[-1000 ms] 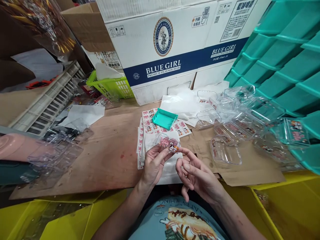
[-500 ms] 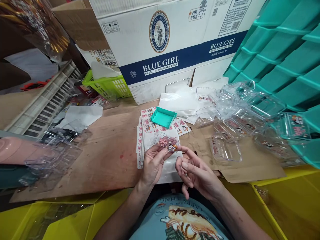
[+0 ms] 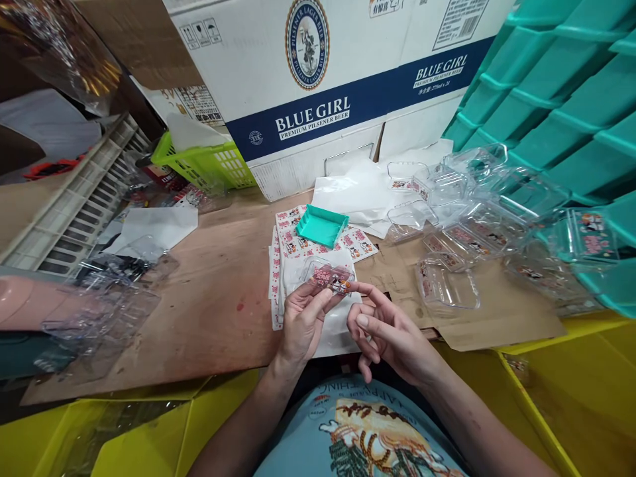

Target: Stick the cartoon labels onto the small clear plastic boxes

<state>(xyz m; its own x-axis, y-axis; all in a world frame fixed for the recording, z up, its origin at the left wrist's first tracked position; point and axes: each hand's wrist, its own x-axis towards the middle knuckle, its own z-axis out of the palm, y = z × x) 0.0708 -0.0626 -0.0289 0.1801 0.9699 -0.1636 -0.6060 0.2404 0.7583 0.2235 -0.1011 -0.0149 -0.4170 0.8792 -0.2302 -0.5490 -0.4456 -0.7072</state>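
Brown worktop spans the scene, with one white-and-blue beer carton standing at its far side and stacked teal bins at far right. Over the last second little has changed: the view has tipped slightly downward, while both hands keep the same pose, so the work seems to be at a brief pause or fine adjustment. One small clear case with a printed front is above the white paper in the near middle, pinched between the fingers of the left hand. The right hand grips nothing visible; its index finger reaches the case's right end, the others loosely curled. Counted: two hands, one teal tray, one lime-green basket. The clear cases at right overlap too much to count.
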